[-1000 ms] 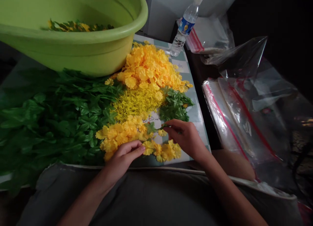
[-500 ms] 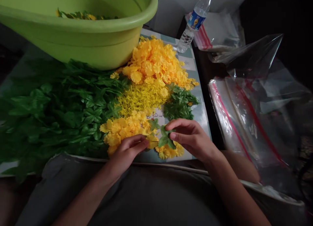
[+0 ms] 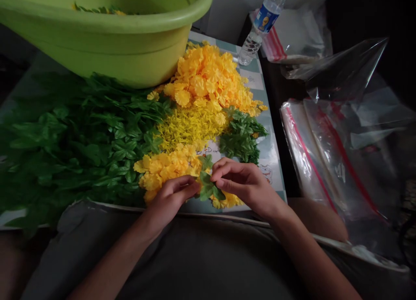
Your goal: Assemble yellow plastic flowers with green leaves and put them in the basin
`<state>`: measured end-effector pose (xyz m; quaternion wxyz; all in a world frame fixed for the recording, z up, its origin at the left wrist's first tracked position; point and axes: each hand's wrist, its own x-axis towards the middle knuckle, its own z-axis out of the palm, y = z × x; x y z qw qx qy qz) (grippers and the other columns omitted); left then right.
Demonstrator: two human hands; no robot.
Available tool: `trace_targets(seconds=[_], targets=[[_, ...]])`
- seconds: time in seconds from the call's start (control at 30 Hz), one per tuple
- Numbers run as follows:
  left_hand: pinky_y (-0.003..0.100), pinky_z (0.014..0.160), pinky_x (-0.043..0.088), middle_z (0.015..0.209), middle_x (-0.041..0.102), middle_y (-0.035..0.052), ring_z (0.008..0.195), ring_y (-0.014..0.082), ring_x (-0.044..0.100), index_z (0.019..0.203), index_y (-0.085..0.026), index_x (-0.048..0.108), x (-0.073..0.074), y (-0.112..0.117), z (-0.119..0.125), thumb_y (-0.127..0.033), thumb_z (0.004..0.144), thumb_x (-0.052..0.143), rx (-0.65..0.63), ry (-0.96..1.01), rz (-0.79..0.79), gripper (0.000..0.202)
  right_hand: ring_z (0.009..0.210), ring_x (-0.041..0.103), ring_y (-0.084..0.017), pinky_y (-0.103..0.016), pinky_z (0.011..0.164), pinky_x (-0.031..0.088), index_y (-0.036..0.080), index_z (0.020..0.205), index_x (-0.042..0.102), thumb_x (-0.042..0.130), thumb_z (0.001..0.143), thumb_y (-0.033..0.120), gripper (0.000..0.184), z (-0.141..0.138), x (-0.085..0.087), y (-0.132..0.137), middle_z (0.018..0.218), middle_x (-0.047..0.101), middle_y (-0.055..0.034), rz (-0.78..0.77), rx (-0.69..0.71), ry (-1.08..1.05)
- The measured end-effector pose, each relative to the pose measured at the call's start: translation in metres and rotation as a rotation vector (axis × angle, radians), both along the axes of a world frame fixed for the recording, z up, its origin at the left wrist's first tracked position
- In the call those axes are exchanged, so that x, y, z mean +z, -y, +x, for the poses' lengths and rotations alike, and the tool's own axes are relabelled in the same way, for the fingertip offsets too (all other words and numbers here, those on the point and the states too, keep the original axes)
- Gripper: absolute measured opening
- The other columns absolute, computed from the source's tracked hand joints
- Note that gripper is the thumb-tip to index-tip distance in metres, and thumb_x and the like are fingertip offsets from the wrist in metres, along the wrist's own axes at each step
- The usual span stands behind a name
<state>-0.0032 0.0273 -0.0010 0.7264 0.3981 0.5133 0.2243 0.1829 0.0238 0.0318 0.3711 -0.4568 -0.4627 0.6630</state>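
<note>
Between the thumb and fingers of my right hand [image 3: 248, 183] is a green artificial leaf piece [image 3: 208, 187] with several lobes. My left hand [image 3: 173, 194] is closed in a pinch at its left side, on a thin flower stem mostly hidden by the fingers and the leaf. Both hands are close together over the table's near edge. Around them lie yellow fabric flowers [image 3: 170, 166], some partly under the hands. Behind sit a heap of small yellow pieces [image 3: 191, 127] and a small pile of green leaves [image 3: 242, 135].
A large green tub [image 3: 123, 53] stands at the back left, with flowers inside. Leafy green stems [image 3: 87, 140] cover the table's left side. Orange-yellow petals [image 3: 208, 79] are heaped beside the tub. A water bottle [image 3: 260, 27] stands behind them; clear plastic bags [image 3: 312, 153] lie at right.
My right hand has moved left with the leaf piece, bringing it up close to my left fingers. The stretch of stem visible between the hands before is now covered.
</note>
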Motion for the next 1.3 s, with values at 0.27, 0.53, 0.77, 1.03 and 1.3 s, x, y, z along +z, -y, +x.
trace_targets(seconds=[0.27, 0.53, 0.77, 1.03, 1.3], targets=[[0.031, 0.078, 0.04, 0.076, 0.059, 0.0008, 0.081, 0.0183, 0.055, 0.078, -0.016, 0.062, 0.0, 0.0, 0.0, -0.035, 0.072, 0.064, 0.043, 0.039, -0.064, 0.02, 0.079, 0.055, -0.012, -0.028, 0.072, 0.046, 0.018, 0.085, 0.067, 0.061, 0.083, 0.02, 0.007, -0.003, -0.002, 0.0, 0.089, 0.055, -0.0029, 0.04, 0.058, 0.091], [0.029, 0.076, 0.039, 0.077, 0.062, 0.0011, 0.081, 0.0178, 0.055, 0.078, -0.016, 0.064, 0.002, 0.0, 0.0, -0.032, 0.071, 0.065, 0.041, 0.081, -0.064, 0.018, 0.075, 0.055, -0.012, -0.027, 0.065, 0.047, 0.018, 0.089, 0.066, 0.073, 0.074, 0.027, 0.019, -0.008, -0.014, 0.003, 0.086, 0.058, -0.0018, -0.108, 0.066, 0.019], [0.024, 0.066, 0.038, 0.072, 0.056, -0.0011, 0.075, 0.0142, 0.052, 0.073, -0.015, 0.061, -0.002, 0.0, 0.0, -0.031, 0.075, 0.061, 0.012, 0.054, -0.008, 0.015, 0.082, 0.056, -0.013, -0.028, 0.071, 0.047, 0.019, 0.087, 0.069, 0.071, 0.076, 0.026, 0.013, -0.011, -0.019, 0.004, 0.088, 0.056, -0.0027, 0.021, 0.053, 0.083], [0.024, 0.067, 0.051, 0.073, 0.053, -0.0058, 0.066, 0.0114, 0.058, 0.074, -0.019, 0.046, -0.002, 0.006, 0.003, -0.03, 0.074, 0.068, 0.117, 0.057, 0.077, 0.024, 0.087, 0.058, -0.013, -0.03, 0.08, 0.048, 0.02, 0.085, 0.07, 0.069, 0.076, 0.015, 0.01, -0.014, -0.034, 0.003, 0.09, 0.056, -0.0022, 0.062, -0.022, 0.041], [0.026, 0.072, 0.053, 0.108, 0.06, 0.0022, 0.077, 0.0141, 0.063, 0.079, -0.018, 0.062, -0.004, 0.009, 0.003, -0.04, 0.076, 0.066, 0.114, -0.037, 0.172, 0.023, 0.088, 0.057, -0.014, -0.029, 0.079, 0.048, 0.019, 0.087, 0.068, 0.07, 0.076, 0.018, 0.011, -0.016, -0.038, 0.006, 0.091, 0.055, -0.0031, 0.107, -0.037, 0.078]])
